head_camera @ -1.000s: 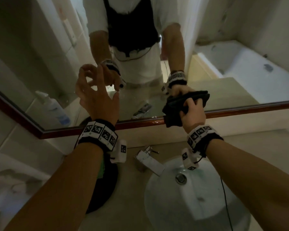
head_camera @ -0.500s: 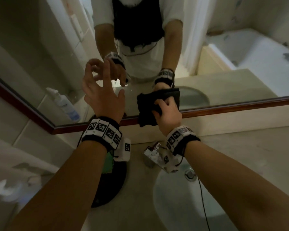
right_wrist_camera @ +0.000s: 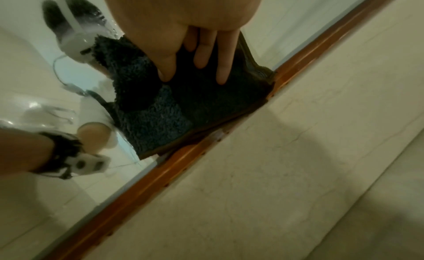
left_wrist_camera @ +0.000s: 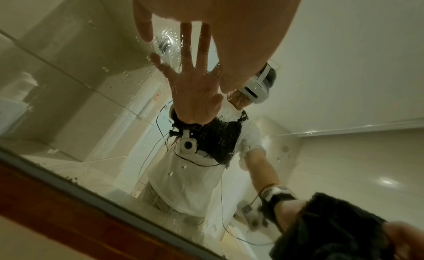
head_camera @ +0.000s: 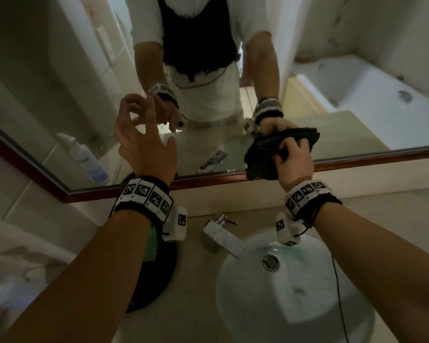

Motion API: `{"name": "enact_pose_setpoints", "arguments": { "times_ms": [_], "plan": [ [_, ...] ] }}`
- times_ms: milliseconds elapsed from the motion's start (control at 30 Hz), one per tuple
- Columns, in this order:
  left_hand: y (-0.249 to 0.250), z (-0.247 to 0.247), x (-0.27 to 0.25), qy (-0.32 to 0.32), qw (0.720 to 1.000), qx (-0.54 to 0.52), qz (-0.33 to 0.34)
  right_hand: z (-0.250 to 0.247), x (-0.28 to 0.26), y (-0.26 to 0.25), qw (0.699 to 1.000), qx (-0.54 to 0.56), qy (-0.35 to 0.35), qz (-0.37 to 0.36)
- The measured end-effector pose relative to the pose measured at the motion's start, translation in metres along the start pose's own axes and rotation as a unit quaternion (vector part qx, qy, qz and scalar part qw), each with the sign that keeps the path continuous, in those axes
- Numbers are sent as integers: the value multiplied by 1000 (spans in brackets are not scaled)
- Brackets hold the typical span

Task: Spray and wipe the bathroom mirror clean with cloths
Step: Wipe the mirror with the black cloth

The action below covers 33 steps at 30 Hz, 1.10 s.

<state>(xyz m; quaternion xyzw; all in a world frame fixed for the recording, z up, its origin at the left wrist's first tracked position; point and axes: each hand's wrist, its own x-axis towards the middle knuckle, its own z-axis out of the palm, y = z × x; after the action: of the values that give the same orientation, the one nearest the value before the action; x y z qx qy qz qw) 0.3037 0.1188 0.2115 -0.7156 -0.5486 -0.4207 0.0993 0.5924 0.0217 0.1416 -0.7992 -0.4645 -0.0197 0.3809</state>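
The mirror (head_camera: 60, 70) has a brown wooden frame (head_camera: 208, 180) and water droplets (head_camera: 165, 125) on its lower glass. My right hand (head_camera: 294, 157) grips a bunched dark cloth (head_camera: 263, 157) and presses it on the glass at the bottom edge. In the right wrist view its fingers (right_wrist_camera: 221, 64) lie over the dark cloth (right_wrist_camera: 172, 109), whose hem touches the frame (right_wrist_camera: 195, 151). My left hand (head_camera: 144, 139) is raised close to the glass, fingers loosely spread, holding nothing. The left wrist view shows that hand (left_wrist_camera: 218, 18), its reflection, and the cloth (left_wrist_camera: 332, 227) at the lower right.
Below the mirror are a beige counter (head_camera: 196, 305), a round white basin (head_camera: 295, 305) and a chrome tap (head_camera: 221, 233). A black round tray (head_camera: 156, 280) with a green cloth (head_camera: 150, 243) lies under my left wrist. A pump bottle (head_camera: 84, 154) and a bathtub (head_camera: 382, 82) show as reflections.
My right hand slid the dark cloth left along the mirror's lower edge, then back right. My left hand stayed raised and empty near the glass.
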Motion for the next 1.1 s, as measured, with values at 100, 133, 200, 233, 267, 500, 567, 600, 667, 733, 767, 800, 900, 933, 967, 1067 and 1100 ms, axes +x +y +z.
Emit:
{"name": "enact_pose_setpoints", "arguments": {
  "times_ms": [100, 133, 200, 233, 267, 500, 567, 600, 667, 733, 767, 800, 900, 933, 967, 1067, 1100],
  "plan": [
    [-4, -3, 1, -10, 1000, 4, 11, 4, -3, -18, 1000, 24, 14, 5],
    [-6, -4, 2, -15, 1000, 6, 13, 5, -4, -26, 999, 30, 15, 0],
    [-10, -6, 2, -27, 999, 10, 20, 9, -6, -45, 999, 38, 17, -23],
    [-12, -7, 3, -33, 999, 12, 23, 12, -8, -55, 998, 41, 16, -40],
    [-13, -9, 3, -38, 999, 14, 25, 14, -9, -66, 997, 45, 15, -59],
    [-23, -25, 0, -49, 997, -57, 35, 34, -22, -151, 975, 90, -14, -203],
    [-24, -30, -2, -33, 995, -90, 35, 35, -22, -177, 967, 109, -31, -230],
    [-23, -33, -1, -27, 993, -104, 42, 34, -21, -188, 961, 124, -42, -243],
    [-21, -36, -2, -25, 990, -123, 58, 33, -19, -204, 953, 152, -58, -256],
    [-17, -41, 0, -2, 990, -127, 54, 30, -16, -209, 950, 171, -67, -253],
    [-14, -44, 1, 14, 990, -134, 46, 29, -15, -209, 949, 175, -75, -253],
    [-10, -46, 3, 22, 988, -148, 40, 28, -15, -207, 948, 174, -85, -254],
    [3, -46, 6, -17, 980, -189, 59, 21, -14, -204, 946, 156, -105, -263],
    [6, -43, 9, -39, 977, -197, 70, 18, -12, -204, 947, 148, -102, -266],
    [8, -40, 11, -59, 974, -203, 79, 15, -10, -206, 947, 144, -96, -270],
    [16, -33, 21, -82, 966, -227, 91, 0, 2, -213, 944, 156, -76, -279],
    [20, -33, 26, -79, 964, -233, 99, -7, 5, -216, 943, 160, -71, -281]
  ]
}}
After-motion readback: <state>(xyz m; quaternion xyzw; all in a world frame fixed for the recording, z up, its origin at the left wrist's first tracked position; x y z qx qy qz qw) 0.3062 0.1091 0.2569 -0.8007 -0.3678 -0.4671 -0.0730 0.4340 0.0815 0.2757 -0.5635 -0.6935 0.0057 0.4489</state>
